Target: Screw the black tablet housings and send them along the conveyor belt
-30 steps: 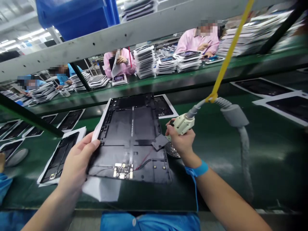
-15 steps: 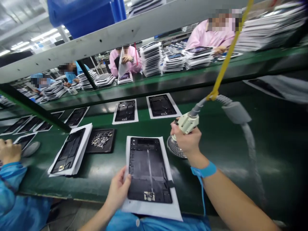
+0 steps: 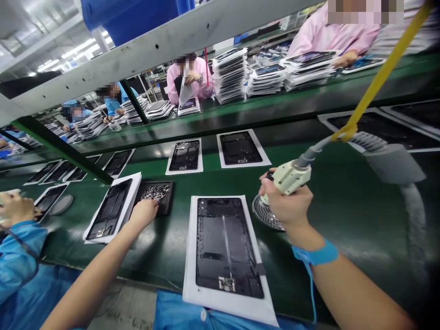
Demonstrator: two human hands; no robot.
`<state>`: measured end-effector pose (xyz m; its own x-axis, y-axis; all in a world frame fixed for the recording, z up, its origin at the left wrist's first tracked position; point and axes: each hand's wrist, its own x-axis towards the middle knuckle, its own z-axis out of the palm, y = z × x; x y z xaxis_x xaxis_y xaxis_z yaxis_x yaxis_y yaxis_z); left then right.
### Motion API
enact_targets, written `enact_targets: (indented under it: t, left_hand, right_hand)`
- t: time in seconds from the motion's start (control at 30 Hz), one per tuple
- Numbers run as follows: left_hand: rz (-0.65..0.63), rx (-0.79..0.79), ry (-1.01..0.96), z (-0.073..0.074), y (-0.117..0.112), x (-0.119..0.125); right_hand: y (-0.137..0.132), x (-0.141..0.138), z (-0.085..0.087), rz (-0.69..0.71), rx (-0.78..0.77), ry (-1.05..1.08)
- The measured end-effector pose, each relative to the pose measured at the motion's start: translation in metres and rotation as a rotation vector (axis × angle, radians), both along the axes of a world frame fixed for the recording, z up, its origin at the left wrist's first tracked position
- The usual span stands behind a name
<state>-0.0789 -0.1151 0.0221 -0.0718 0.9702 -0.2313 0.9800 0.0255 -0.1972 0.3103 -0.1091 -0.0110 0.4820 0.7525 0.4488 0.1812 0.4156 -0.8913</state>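
My left hand (image 3: 143,213) reaches into a dark tray (image 3: 167,208) of small metal parts (image 3: 154,191). Its fingers are bent together at the parts, and whatever is between the fingertips is hidden. My right hand (image 3: 290,204) is wrapped around a pale-green electric screwdriver (image 3: 290,176), held upright over a round perforated metal dish (image 3: 266,213). The tool's tip is hidden. Before me, an opened black tablet housing (image 3: 223,247) lies on white sheets (image 3: 190,270), with neither hand touching it. A pale strip runs along its inside.
Another tablet housing on a paper stack (image 3: 112,208) lies beside the tray. More housings (image 3: 242,147) line the green bench (image 3: 165,247). A yellow strap (image 3: 388,68) and thick grey cable (image 3: 395,162) hang at the right. A co-worker's hand (image 3: 19,208) is at far left.
My left hand has let go of the white sheets under the tablet housing and moved left to the parts tray. My right hand still grips the electric screwdriver above the dish. The view has shifted slightly.
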Motion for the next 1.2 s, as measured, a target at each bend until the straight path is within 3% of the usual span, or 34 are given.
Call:
enact_targets:
  t: [0.1,0.2,0.27,0.37,0.47,0.57,0.67,0.77,0.9,1.07,1.2]
  left_hand:
    - [0.013,-0.019,0.017,0.0,0.008,0.007]
    - [0.0,-0.005,-0.014,0.015,0.006,0.006]
    - [-0.021,0.041,-0.194,0.031,-0.001,0.006]
    - [-0.046,0.078,-0.677,0.046,-0.015,0.018]
    - [-0.038,-0.022,-1.05,0.032,-0.019,0.046]
    - [0.002,-0.049,-1.215,-0.001,-0.008,0.073]
    - [-0.054,0.129,-1.175,-0.031,0.008,0.087]
    - [-0.169,0.285,-1.056,-0.049,0.019,0.088]
    - [-0.215,0.305,-0.975,-0.057,0.022,0.082]
    - [-0.462,0.346,-0.808,-0.065,0.02,0.083]
    - [-0.53,0.352,-0.63,-0.067,0.019,0.09]
  right_hand:
    - [0.0,0.001,-0.003,0.011,-0.005,-0.003]
    - [0.001,0.003,-0.004,0.031,0.004,0.006]
    - [0.0,0.003,-0.003,0.031,0.013,0.008]
    - [-0.002,0.002,0.001,0.029,0.029,0.01]
    - [-0.004,0.001,0.004,0.042,0.042,0.001]
    - [-0.005,0.0,0.003,0.043,0.048,-0.014]
    - [-0.005,0.0,0.003,0.05,0.056,-0.021]
    - [-0.005,0.0,0.003,0.06,0.051,-0.017]
    - [-0.005,0.0,0.004,0.049,0.033,-0.017]
    - [-0.006,0.001,0.004,0.049,0.024,-0.001]
    - [-0.006,0.001,0.003,0.051,0.031,-0.005]
